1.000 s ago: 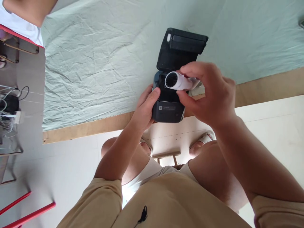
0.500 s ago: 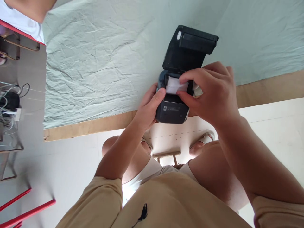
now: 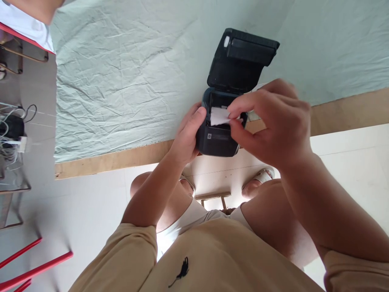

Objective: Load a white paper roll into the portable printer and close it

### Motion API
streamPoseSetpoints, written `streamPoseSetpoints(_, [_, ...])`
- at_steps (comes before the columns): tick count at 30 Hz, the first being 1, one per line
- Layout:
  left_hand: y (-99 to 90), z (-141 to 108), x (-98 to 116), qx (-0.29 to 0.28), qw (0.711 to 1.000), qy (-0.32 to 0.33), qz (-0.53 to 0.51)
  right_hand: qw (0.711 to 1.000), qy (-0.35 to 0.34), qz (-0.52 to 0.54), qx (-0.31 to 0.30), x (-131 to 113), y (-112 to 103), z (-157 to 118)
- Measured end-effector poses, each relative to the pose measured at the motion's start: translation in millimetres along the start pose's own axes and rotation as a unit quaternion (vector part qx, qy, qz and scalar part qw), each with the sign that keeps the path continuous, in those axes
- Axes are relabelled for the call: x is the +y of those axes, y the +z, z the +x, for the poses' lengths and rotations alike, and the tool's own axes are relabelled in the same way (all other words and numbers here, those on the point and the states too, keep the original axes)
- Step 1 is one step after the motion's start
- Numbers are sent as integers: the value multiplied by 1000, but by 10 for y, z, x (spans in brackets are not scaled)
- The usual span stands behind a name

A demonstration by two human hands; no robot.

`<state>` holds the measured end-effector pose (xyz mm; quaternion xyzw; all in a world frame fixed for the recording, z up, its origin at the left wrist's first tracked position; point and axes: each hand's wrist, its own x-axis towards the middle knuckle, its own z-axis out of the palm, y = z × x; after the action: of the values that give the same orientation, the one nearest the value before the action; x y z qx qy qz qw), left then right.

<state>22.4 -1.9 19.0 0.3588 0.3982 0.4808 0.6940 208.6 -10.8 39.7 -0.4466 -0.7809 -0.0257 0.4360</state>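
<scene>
A dark portable label printer (image 3: 220,142) is held above the table edge, its lid (image 3: 243,61) swung up and away from me. My left hand (image 3: 190,132) grips the printer's left side, thumb on the rim. Between the thumb and forefinger of my right hand (image 3: 270,121) is pinched a white piece of paper (image 3: 219,116), which lies over the printer's open compartment. Whether the paper belongs to a roll cannot be made out. The other fingers of the right hand are curled.
A pale green cloth (image 3: 127,81) covers the table, with a bare wooden edge (image 3: 115,159) towards me. At far left are tangled cables (image 3: 10,138), red bars (image 3: 39,269) and another person's arm (image 3: 39,10). My knees are below the table edge.
My right hand has drawn the paper up and towards me, so more of the dark compartment behind it shows. My left hand still holds the printer, which has shifted slightly left.
</scene>
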Motion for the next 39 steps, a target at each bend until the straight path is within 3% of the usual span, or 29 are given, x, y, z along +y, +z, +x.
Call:
streamPoseSetpoints(4, [-105, 39, -32, -33, 998, 30, 41, 996, -8, 70, -58, -46, -24, 5])
streamPoseSetpoints(5, [-117, 37, -28, -34, 998, 22, 57, 996, 1, 87, -38, -26, -19, 4])
streamPoseSetpoints(8, [-95, 2, 6, -18, 997, 10, 70, 987, 38, 117, 105, 100, 2, -4])
streamPoseSetpoints(10, [-56, -22, 28, -9, 998, 2, 67, 983, 71, 103, 135, 196, 4, -12])
streamPoseSetpoints(13, [-22, -28, 37, -6, 998, -5, 64, 988, 112, 92, 60, 287, -13, -17])
streamPoseSetpoints(15, [-25, -19, 34, -12, 998, -2, 61, 986, 120, 100, 51, 315, -22, -16])
streamPoseSetpoints(19, [-63, -12, 39, -30, 997, 8, 67, 985, 73, 137, 80, 348, -1, -32])
streamPoseSetpoints(23, [-104, -23, 53, -24, 997, 5, 80, 990, 31, 135, 20, 332, 49, -97])
streamPoseSetpoints(26, [-99, -38, 57, -37, 997, 7, 74, 988, -8, 146, 45, 281, 105, -189])
streamPoseSetpoints(28, [-63, -54, 56, -37, 998, 7, 58, 985, 32, 153, 71, 243, 162, -276])
streamPoseSetpoints(32, [35, -87, 50, 21, 999, -6, 48, 958, 183, 219, 33, 223, 322, -476])
streamPoseSetpoints(39, [3, -85, 49, -18, 998, 14, 57, 928, 200, 313, -16, 398, 436, -649])
